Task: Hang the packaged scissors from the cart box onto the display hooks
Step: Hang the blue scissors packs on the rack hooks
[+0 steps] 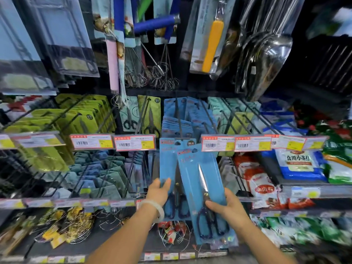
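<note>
A store display rack [133, 92] of black wire hooks fills the view, hung with carded kitchen tools and edged with rows of price tags [134, 142]. Taking the price tags as the landmark: above them hang blue scissor cards [178, 119] in the middle, with green cards [83, 115] to their left. Further above hang wire whisks [158, 73], and up to the right a steel scoop [266, 54]. Right of the tags lie bagged foods [297, 164] on a shelf.

In the gap in the tag row, a hung blue scissors pack [168, 162] drops straight down below tag level. The left hand [159, 193], a pale bangle [154, 208] at its wrist, grips that pack's lower left edge, its fingers [165, 182] curled round onto the front.

Overlapping it just to the right, a second scissors pack [202, 180] tilts, its top leaning left up to tag level. The right hand [226, 204] holds this pack low on its right side, thumb across the front beside the scissors handles and the other fingers behind the card.
</note>
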`<state>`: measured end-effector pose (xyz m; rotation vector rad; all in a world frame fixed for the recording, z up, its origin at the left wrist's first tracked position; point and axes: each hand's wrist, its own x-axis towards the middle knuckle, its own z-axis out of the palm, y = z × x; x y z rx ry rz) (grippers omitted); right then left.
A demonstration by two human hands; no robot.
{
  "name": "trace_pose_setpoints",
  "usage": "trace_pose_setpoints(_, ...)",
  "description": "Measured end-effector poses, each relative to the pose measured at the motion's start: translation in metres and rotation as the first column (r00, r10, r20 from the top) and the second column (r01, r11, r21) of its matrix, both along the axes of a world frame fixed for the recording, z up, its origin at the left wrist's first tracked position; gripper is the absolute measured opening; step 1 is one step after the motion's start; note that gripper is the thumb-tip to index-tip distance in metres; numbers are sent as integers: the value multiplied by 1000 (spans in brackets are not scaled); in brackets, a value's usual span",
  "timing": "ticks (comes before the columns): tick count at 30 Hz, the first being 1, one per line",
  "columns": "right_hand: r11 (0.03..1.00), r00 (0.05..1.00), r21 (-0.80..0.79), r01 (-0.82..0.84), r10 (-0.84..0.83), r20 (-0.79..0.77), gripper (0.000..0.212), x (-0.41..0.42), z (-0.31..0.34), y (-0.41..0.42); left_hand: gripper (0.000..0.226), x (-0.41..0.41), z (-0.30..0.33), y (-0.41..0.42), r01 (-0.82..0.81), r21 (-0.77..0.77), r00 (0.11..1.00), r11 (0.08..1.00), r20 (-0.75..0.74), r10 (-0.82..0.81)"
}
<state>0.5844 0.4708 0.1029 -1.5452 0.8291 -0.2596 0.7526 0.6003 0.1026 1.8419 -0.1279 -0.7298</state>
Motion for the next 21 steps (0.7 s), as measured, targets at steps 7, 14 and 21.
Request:
trace_pose_setpoints(7,1000,1000,-7,-7,7,-4,37,1,4,1,23,10,-6,2,19,17,999,1000,40,-19)
trace_pose_setpoints(14,1000,999,14,-28,28,-30,36,6,5,-2,24,15,3,-20,-52,63,999,997,12,52)
trace_pose_setpoints(21,996,1000,91,25,-26,13,31,15,6,-5,56,10,21,-31,-149,119,984,982,-79,159)
